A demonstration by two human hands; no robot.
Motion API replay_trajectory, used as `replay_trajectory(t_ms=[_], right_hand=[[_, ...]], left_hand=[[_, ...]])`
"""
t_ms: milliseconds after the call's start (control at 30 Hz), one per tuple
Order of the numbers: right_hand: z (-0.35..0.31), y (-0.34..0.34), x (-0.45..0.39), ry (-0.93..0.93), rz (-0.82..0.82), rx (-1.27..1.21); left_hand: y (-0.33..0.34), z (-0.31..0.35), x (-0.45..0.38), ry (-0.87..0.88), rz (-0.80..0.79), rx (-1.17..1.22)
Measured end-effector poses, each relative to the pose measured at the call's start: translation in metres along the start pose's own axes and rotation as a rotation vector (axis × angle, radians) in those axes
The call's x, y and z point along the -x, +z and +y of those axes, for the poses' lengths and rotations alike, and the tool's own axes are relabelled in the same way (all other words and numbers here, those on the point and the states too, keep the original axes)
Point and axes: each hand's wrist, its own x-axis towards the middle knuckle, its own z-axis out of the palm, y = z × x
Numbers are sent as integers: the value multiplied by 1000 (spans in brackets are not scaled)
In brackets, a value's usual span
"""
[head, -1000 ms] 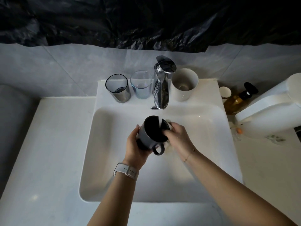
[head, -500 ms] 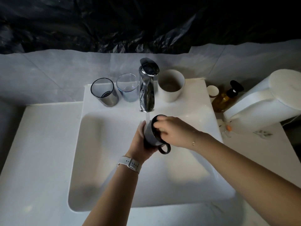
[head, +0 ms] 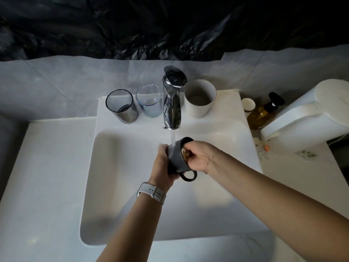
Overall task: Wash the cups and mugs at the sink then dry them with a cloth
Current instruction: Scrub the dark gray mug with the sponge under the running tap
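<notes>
A dark grey mug [head: 176,159] lies on its side over the white sink [head: 120,186], its mouth turned right and its handle pointing toward me. My left hand [head: 163,163] grips the mug's base and side. My right hand [head: 198,156] has its fingers pushed inside the mug's mouth, the fingertips hidden. Water runs from the chrome tap [head: 172,103] onto the mug's upper side. On the ledge behind the basin stand a smoked glass [head: 121,106], a clear glass [head: 149,100] and a white cup [head: 200,97].
Right of the sink sit a small white cup [head: 248,104], an amber pump bottle [head: 264,112] and a large white appliance [head: 309,114]. A white counter [head: 47,176] extends to the left. Black plastic sheeting covers the wall above the tiles.
The mug has turned so that its mouth faces right, and my right hand's fingers have gone from the rim to inside it. The camera view has shifted slightly.
</notes>
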Motion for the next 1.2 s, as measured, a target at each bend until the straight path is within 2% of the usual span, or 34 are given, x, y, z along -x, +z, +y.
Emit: replay_trajectory(t_ms=[100, 167, 233, 333, 400, 467, 600, 667, 767, 800, 833, 900, 1000, 1067, 1133, 1200], right_hand=[[11, -15, 7, -420, -46, 1097], [2, -14, 16, -614, -131, 1671], [-13, -8, 24, -645, -234, 2082], [-26, -3, 26, -729, -305, 2406], [-22, -4, 21, -798, -286, 2425], [-11, -9, 12, -772, -247, 2192], [6, -15, 18, -554, -291, 1357], [12, -13, 19, -451, -305, 936], [18, -3, 6, -163, -114, 113], [20, 0, 2, -123, -52, -58], [21, 2, 0, -123, -30, -108], [26, -2, 3, -238, -104, 96], [37, -25, 11, -669, -222, 922], [27, -40, 10, -912, -319, 1375], [9, -47, 9, -987, -467, 1615], [-9, -50, 5, -1167, -544, 1851]], left_hand=[[0, 9, 4, -59, -27, -3], [0, 14, 9, -127, -38, -15], [-2, 15, 14, -169, -48, -21], [-7, 14, 18, -201, -73, 10], [-9, 18, 19, -166, -83, 27], [-13, 21, 17, -110, -89, 43], [-24, 21, 14, -69, -119, 116], [-27, 17, 13, -48, -79, 144], [-22, 8, 8, 67, 56, 114], [-21, 5, 7, 107, 102, 96], [-21, 2, 5, 136, 135, 81], [-24, 1, 4, 144, 170, 71], [-35, 12, 4, 51, 133, 76], [-40, 19, 7, -3, 108, 56], [-42, 19, 11, -55, 67, 52], [-41, 17, 15, -105, 27, 56]])
